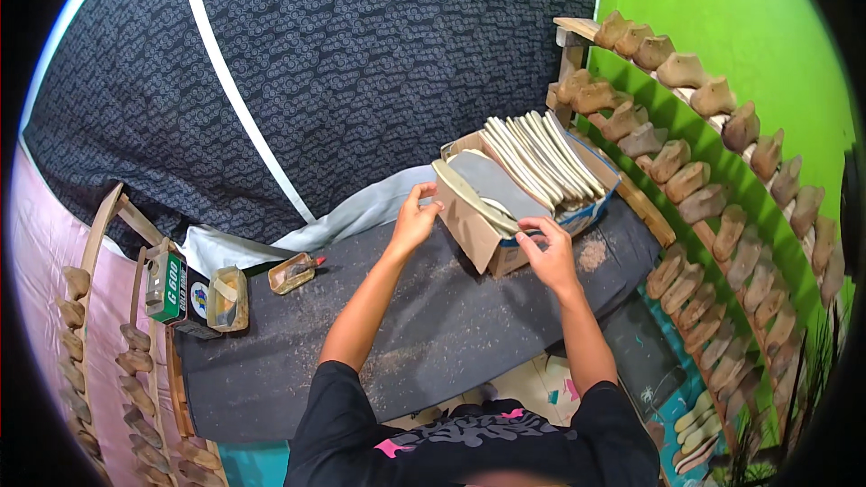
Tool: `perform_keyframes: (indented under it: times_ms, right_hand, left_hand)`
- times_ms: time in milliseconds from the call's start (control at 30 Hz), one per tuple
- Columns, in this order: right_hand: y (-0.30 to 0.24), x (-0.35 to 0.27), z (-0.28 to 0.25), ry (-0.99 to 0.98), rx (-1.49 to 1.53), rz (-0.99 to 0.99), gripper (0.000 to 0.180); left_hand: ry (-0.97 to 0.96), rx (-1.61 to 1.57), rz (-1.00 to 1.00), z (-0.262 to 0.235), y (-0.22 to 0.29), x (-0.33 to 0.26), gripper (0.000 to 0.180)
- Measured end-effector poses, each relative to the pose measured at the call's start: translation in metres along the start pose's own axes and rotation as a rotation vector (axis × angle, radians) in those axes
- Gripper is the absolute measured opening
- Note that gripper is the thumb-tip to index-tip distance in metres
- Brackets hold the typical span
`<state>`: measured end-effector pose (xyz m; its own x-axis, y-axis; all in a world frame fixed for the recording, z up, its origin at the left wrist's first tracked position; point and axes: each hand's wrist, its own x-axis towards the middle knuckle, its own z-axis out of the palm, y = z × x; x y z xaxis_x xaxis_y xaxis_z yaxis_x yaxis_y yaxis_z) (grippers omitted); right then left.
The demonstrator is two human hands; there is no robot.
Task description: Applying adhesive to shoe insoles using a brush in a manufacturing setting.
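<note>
A cardboard box [465, 227] with blue on its far edges sits on the right half of the table. Inside stands a tightly packed row of cream-edged shoe soles [541, 158], with a grey flat piece [487, 173] in front of them. One cream shoe sole [471, 196] leans along the box's near side. My right hand [547, 251] has its thumb and fingers at that sole's right end and appears to pinch it. By the box's left corner is my left hand [416, 219], fingers apart and holding nothing I can see.
Racks of wooden shoe lasts [686, 182] line the green wall at right; more lasts [135, 361] hang at left. On the dark, dusty tabletop [271, 334] are a green-and-black tin [176, 293], a cut container [227, 299] and a small tray [293, 274]. Dark patterned cloth [361, 54] hangs behind.
</note>
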<state>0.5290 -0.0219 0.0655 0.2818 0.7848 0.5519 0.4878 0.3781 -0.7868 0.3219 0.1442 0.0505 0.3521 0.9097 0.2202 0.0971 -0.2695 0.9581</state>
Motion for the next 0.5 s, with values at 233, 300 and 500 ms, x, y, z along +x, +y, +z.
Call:
perform_keyframes:
  times_ms: [233,300,500]
  right_hand:
    - [0.033,0.048,0.012,-0.144,-0.063,-0.078,0.026]
    - [0.039,0.053,0.013,-0.198,-0.018,-0.033,0.031]
    - [0.046,0.062,0.010,-0.424,-0.204,0.001,0.044]
  left_hand:
    - [0.054,0.024,-0.078,0.026,0.000,0.042,0.056]
    - [0.104,0.041,-0.088,0.030,-0.004,0.047,0.062]
    - [0.137,-0.049,-0.117,0.037,0.002,0.053,0.064]
